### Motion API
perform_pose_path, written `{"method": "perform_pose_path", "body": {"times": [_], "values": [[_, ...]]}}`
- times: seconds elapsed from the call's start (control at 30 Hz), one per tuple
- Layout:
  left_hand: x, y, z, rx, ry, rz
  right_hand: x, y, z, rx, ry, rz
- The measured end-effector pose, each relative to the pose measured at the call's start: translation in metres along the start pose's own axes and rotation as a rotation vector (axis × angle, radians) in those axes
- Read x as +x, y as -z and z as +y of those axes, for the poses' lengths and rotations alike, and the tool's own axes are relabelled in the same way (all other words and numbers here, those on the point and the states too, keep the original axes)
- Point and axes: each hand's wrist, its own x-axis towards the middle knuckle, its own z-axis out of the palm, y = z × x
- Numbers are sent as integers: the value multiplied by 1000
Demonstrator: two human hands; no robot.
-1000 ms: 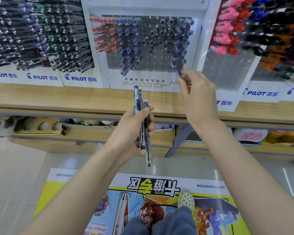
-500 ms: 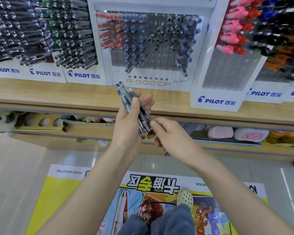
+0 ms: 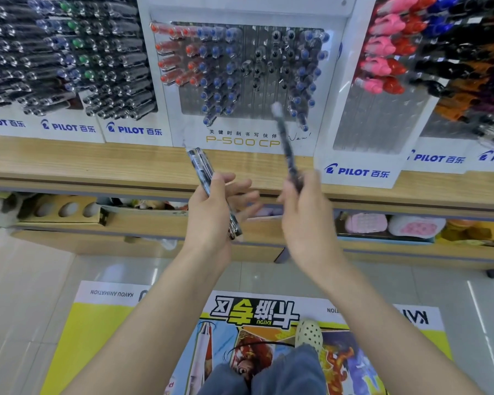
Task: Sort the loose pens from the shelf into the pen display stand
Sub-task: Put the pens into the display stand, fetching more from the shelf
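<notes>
The pen display stand rises straight ahead of and above both grips, tilted back on the wooden shelf, its red, blue and black caps filling the upper rows while bare grey channels show lower down in the middle; those free channels lie directly beyond the far tip of the pen that is held out. The right hand is the nearer one to that gap, and its grip is curled round the lower end of a single dark pen, pinching it; the pen's long axis runs up and away from the grip, leaning slightly to the left, so that its pale blurred tip overlaps the bottom of the grey channels, though whether it touches the stand cannot be told. The left hand sits beside and to the left of that grip, apart from it, and holds a small bundle of pens against the palm, the fingers partly spread and smeared by motion; the bundle slants up and to the left, its top end short of the stand's white front. The likely next move is a push along the single pen's own axis, forward and up from the right grip, once the tip is lined up with one channel.
</notes>
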Motion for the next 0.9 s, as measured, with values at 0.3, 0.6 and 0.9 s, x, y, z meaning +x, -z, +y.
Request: {"method": "perform_pose_path", "body": {"times": [0.3,0.6,0.9], "values": [[4,-1,4,124,153,-61,65,23,8,-121,313,334],[2,7,2,219,96,-153,78,23,6,-227,372,298],[2,4,-1,146,111,-137,74,20,6,-147,200,260]]}}
